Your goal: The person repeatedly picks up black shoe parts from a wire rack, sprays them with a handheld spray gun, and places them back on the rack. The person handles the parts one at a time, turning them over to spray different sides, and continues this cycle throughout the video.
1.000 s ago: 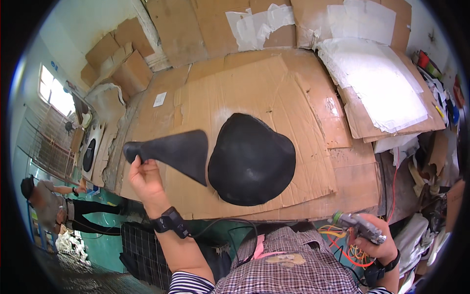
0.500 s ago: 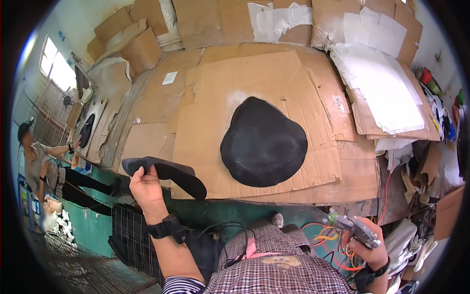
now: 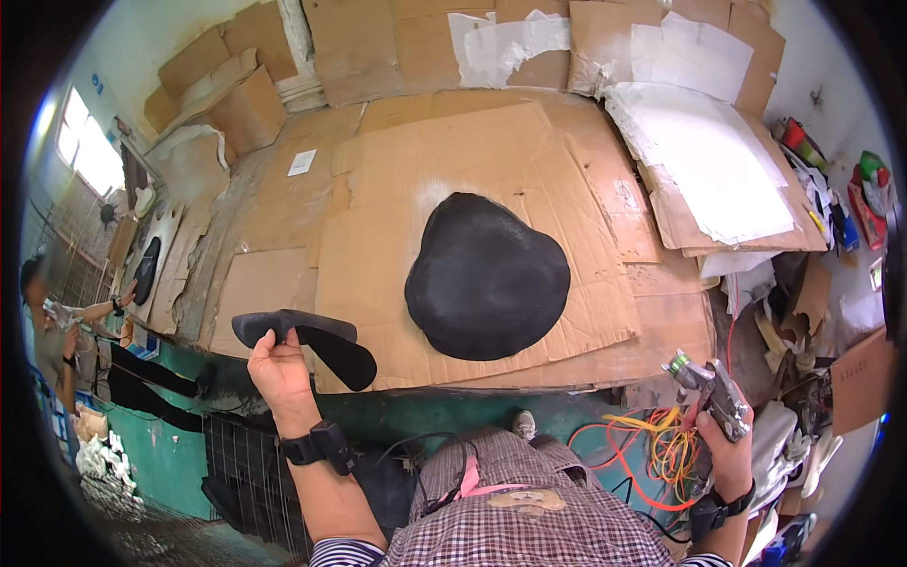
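Black flat piece point(image 3: 312, 338): thin, dark, curved part with a narrow end and a wider end; I see it lifted off the cardboard-covered table point(image 3: 567, 217), above that table's front left edge; narrow end points left, wide end points right and down.
Left hand point(image 3: 276, 370): fingers closed together on the black flat piece near its narrow end; thumb on the near side; a dark wrist strap sits below the hand.
Right hand point(image 3: 723, 446): wrapped shut around the grip of a spray gun point(image 3: 707, 389); held off the table's front right corner, well apart from the left hand; the nozzle points up and left.
Black domed piece point(image 3: 487, 276): large, rounded, matt; lies on the cardboard near the table's front edge, at its middle; touched by neither hand.
Cables point(image 3: 652, 444): orange and yellow loops, just beside the spray gun, below the front edge.
White sheets point(image 3: 709, 161): spread over the table's far right corner.
Other person point(image 3: 57, 331): at the left rim, beyond the table's left edge; details too small to tell.
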`<state>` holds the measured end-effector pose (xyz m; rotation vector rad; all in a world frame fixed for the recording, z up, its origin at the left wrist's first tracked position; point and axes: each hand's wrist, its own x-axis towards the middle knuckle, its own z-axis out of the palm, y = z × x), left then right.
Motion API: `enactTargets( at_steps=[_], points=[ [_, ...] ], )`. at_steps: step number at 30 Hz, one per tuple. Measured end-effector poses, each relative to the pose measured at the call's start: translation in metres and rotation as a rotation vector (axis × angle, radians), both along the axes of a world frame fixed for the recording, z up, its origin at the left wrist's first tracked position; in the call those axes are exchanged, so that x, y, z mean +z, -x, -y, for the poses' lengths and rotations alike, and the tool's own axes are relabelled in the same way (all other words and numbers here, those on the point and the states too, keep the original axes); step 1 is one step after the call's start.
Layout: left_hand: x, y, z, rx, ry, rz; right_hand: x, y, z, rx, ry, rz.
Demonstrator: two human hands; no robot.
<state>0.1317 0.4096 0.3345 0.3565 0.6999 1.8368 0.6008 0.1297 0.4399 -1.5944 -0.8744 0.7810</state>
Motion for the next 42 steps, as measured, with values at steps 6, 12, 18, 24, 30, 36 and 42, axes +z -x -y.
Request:
enactTargets(
  at_steps=[6, 12, 18, 24, 30, 36, 42],
  points=[
    [0.0, -0.011, -0.008, -0.018, -0.001, 0.033, 0.003, -0.013, 0.034, 0.047, 0.113, 0.039],
    [0.003, -0.029, -0.005, -0.039, -0.032, 0.053, 0.0, -0.002, 0.033, 0.28, 0.172, -0.248],
    [0.004, -0.033, 0.006, -0.025, -0.023, 0.056, -0.008, 0.008, -0.007, 0.241, 0.013, -0.269],
    [0.004, -0.037, 0.019, -0.005, -0.004, 0.043, 0.001, -0.007, -0.022, 0.052, -0.05, -0.141],
    [0.006, -0.039, 0.027, 0.019, -0.009, 0.022, 0.001, -0.032, -0.011, 0.238, 0.036, -0.094],
    [0.01, -0.05, 0.031, 0.06, -0.021, -0.003, 0.0, -0.051, 0.0, 0.365, 0.12, -0.056],
    [0.011, -0.055, 0.034, 0.038, 0.016, 0.01, -0.003, -0.055, -0.018, 0.35, 0.011, -0.144]
  ],
)
